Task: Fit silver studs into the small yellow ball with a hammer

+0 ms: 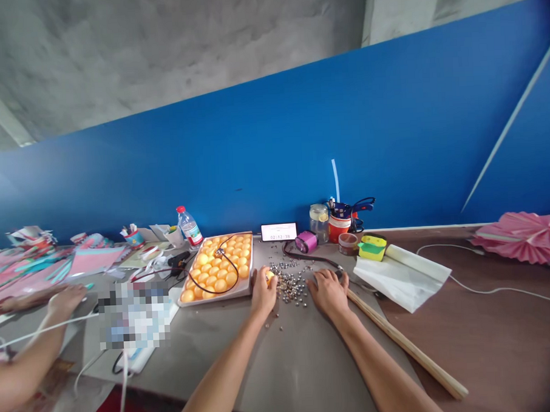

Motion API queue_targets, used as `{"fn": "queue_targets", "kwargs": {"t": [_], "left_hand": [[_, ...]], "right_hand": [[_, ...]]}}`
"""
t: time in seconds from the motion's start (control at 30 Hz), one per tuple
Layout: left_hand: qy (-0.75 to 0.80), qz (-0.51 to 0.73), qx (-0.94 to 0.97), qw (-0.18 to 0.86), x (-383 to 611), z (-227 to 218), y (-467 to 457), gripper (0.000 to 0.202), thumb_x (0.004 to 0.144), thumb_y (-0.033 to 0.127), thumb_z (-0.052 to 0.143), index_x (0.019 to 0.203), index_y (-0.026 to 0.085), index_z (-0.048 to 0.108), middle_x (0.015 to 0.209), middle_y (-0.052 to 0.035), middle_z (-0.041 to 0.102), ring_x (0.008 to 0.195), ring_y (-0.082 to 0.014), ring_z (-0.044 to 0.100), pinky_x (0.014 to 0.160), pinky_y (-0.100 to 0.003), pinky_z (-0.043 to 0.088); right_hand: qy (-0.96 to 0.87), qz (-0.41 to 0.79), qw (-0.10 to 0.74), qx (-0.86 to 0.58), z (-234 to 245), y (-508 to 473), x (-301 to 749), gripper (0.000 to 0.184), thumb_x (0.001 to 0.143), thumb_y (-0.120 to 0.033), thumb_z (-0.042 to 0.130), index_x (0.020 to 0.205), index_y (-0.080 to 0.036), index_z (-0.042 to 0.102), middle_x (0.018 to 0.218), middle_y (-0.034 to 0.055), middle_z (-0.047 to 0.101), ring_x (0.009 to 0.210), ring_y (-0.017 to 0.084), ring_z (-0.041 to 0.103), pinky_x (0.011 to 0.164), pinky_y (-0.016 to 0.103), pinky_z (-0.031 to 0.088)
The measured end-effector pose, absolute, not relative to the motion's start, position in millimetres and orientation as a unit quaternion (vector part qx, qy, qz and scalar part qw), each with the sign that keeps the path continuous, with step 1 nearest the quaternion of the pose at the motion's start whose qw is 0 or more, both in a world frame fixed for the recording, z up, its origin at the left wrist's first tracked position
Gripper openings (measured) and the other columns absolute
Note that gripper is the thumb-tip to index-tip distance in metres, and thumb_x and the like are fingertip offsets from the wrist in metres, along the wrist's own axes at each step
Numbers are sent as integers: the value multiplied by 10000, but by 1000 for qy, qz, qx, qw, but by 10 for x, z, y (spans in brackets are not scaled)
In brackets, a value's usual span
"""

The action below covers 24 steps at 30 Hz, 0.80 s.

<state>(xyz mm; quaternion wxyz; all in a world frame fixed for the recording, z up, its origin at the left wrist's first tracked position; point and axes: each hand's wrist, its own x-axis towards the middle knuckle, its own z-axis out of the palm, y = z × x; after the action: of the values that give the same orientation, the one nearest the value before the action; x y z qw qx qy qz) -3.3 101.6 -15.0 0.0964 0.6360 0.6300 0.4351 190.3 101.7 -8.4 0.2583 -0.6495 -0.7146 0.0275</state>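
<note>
My left hand (263,293) is closed around an orange ping-pong ball (270,276), which shows between thumb and fingers beside a scatter of small shiny metal beads (291,283). On the right edge of that scatter, my right hand (330,290) rests low on the grey tabletop, its fingers apart and nothing visible in them. Just left of my left hand lies a shallow white tray (215,300) full of orange balls, crossed by a dark cable. A long wooden stick (408,343) runs from beside my right wrist toward the table's front.
A phone (278,232) showing digits leans at the back. Nearby are a purple cylinder (306,241), clear jar (319,222), orange tub (340,227) and yellow-green box (372,248). White sheeting (403,276) lies right. Another person's hand (67,300) is left, near a bottle (190,228).
</note>
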Motion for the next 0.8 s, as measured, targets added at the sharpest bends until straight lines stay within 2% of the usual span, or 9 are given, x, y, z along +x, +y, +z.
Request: {"fn": "queue_targets", "kwargs": {"t": [0.1,0.33,0.5,0.7,0.8], "left_hand": [[633,426,638,103,-7,-147,1074,322,840,312,438,1122,161,475,1189,-127,549,1157,-223,491,998,-387,361],[664,411,612,123,-13,-53,1188,308,838,320,442,1081,142,502,1056,-126,599,1010,-215,573,907,-367,425],[598,405,662,199,28,-2,1103,313,835,340,454,1097,175,503,1026,-79,632,947,-190,601,865,-337,453],[614,452,632,137,40,-48,1107,296,831,311,459,1086,171,517,1076,-95,612,1022,-201,566,935,-375,408],[630,445,621,138,31,-65,1178,276,824,315,470,1052,174,536,1055,-93,619,1020,-203,568,938,-380,399]], "right_hand": [[-717,27,252,-650,-92,1020,1906,296,875,-358,401,958,-196,635,1077,97,602,1088,249,463,1028,525,42],[-717,15,253,-650,-105,1022,1903,307,879,-364,395,941,-194,643,1058,92,608,1067,243,474,1031,517,56],[-722,8,250,-646,-95,1018,1910,307,872,-375,406,968,-196,637,1076,95,605,1077,247,469,1034,509,51],[-724,10,239,-647,-81,1014,1907,318,877,-379,390,974,-205,638,1077,96,603,1073,247,471,1030,513,60],[-723,10,233,-651,-74,1016,1907,316,874,-380,392,972,-206,637,1087,95,597,1075,247,469,1029,512,67]]}}
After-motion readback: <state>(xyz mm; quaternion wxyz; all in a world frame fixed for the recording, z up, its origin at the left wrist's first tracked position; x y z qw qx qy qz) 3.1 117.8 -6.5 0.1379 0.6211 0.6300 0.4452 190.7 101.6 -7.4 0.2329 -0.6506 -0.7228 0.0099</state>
